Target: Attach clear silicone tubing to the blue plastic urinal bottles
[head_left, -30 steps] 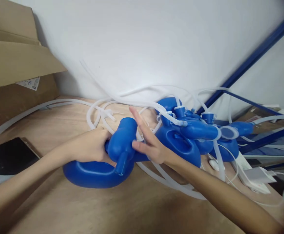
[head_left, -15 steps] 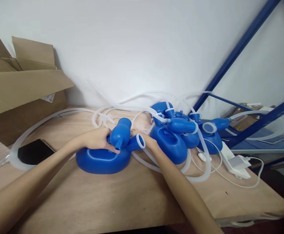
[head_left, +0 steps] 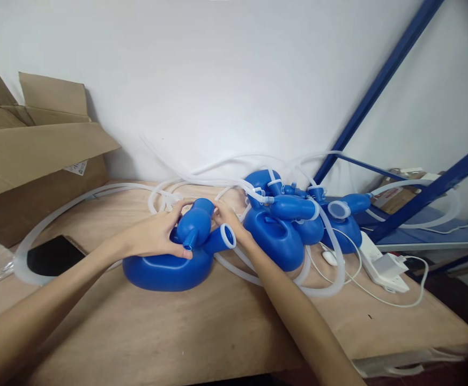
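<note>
Likely workshop or storeroom: wooden bench [head_left: 234, 327], open cardboard box [head_left: 36, 147], blue shelf rack [head_left: 376, 91].

A plain, pale wall [head_left: 201, 80] rises behind the wooden table [head_left: 217, 338], whose light brown top shows a faint grain and reaches back towards it. To the right stands a blue metal rack [head_left: 379, 88], one post slanting across the view, with a low shelf [head_left: 451, 247] edged in grey. Soft light falls on the wall. Below the table's right side, a dark reddish floor [head_left: 430, 379] shows in a narrow strip.

Left fingers [head_left: 177, 210] hold a blue bulbous piece [head_left: 195, 223].
</note>
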Demonstrator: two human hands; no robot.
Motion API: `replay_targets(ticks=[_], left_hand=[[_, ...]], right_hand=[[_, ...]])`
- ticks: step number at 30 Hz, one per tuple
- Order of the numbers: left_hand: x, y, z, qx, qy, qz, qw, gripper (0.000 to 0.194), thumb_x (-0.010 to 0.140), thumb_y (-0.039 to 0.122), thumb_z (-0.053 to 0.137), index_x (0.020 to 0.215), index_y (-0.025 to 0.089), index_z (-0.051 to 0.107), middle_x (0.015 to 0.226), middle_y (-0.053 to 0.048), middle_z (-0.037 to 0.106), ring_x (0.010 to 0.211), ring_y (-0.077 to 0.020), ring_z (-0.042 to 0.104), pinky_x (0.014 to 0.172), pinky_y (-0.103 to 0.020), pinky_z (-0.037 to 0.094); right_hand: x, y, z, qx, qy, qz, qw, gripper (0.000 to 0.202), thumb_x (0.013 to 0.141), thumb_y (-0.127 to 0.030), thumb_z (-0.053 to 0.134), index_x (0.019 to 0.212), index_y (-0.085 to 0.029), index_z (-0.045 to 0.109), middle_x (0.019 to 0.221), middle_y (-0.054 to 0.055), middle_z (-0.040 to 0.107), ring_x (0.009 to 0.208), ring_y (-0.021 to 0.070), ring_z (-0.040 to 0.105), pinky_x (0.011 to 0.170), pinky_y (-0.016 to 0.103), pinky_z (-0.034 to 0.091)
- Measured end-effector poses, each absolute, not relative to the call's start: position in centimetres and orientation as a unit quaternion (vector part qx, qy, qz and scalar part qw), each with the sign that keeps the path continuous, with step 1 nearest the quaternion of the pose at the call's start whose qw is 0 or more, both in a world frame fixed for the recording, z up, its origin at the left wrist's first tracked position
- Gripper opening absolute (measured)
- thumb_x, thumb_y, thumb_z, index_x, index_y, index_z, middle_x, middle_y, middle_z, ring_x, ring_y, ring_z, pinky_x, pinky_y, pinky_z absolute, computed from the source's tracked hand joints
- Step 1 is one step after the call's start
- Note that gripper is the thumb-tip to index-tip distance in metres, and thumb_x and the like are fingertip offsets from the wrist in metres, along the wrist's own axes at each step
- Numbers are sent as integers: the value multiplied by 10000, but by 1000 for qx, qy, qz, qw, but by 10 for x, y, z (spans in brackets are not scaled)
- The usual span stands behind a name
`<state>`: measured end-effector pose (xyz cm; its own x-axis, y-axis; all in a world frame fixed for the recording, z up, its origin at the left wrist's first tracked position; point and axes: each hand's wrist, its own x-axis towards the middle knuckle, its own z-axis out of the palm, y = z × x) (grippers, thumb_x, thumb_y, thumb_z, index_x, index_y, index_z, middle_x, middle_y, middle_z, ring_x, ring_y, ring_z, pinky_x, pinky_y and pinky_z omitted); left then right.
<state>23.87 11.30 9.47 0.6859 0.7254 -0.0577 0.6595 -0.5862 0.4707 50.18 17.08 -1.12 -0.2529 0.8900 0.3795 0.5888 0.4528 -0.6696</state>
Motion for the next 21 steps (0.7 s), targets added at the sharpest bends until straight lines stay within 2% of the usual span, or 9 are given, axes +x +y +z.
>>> replay_targets(ticks=[3,4,6,8,10,12,15,18,21], left_hand=[[238,103,96,897,371,98,219,1361,660,782,777,1689,195,106,1725,-224,276,1522,-456,401,1205,-530,409],[239,98,95,896,377,119,201,1369,663,800,772,1695,205,99,1742,-215,233,1537,-458,378,1224,-549,386],[244,89,92,889,391,174,164,1318,682,820,755,1692,226,151,1732,-194,279,1515,-449,418,1218,-566,403],[250,81,88,882,396,220,130,1169,731,817,718,1651,235,293,1687,-169,386,1477,-427,479,1186,-554,455],[257,74,83,874,406,252,94,998,794,785,677,1579,222,426,1624,-159,485,1413,-411,554,1129,-535,517],[262,71,78,869,409,271,52,869,842,733,652,1516,204,504,1560,-158,561,1342,-401,617,1084,-519,554],[263,70,73,869,402,289,4,801,873,678,643,1495,189,519,1490,-162,628,1242,-388,686,1015,-493,595],[263,75,69,868,405,289,-18,835,881,712,630,1512,180,500,1495,-174,623,1212,-407,700,943,-515,620],[262,85,66,868,406,286,-19,872,893,752,604,1539,181,474,1573,-178,548,1305,-438,638,915,-540,623]], right_hand=[[511,170,10,-497,-707,250,436,289,978,-327,498,1168,-168,646,1080,102,724,818,166,732,817,346,610],[515,168,18,-497,-691,268,451,311,977,-354,506,1187,-173,649,1081,101,733,797,159,744,788,333,615],[520,160,33,-483,-653,331,481,325,934,-403,600,1162,-190,689,1059,91,756,800,167,767,764,320,615],[518,149,47,-452,-605,412,510,323,843,-434,738,1070,-204,743,1021,78,779,838,192,781,778,324,610],[510,138,59,-423,-565,473,527,317,805,-454,797,1017,-220,771,1034,75,791,905,213,783,839,349,608],[495,128,68,-410,-564,482,531,314,857,-500,759,1023,-235,782,1095,81,790,992,229,771,916,390,601],[473,115,74,-383,-627,418,534,324,951,-518,654,1088,-258,789,1231,74,761,1200,256,699,1072,431,542],[461,108,75,-359,-689,342,528,330,1004,-459,580,1221,-290,762,1371,38,700,1382,234,577,1223,412,409],[459,107,73,-370,-668,381,521,377,1018,-466,544,1289,-287,736,1314,34,714,1378,221,571,1218,395,411]])
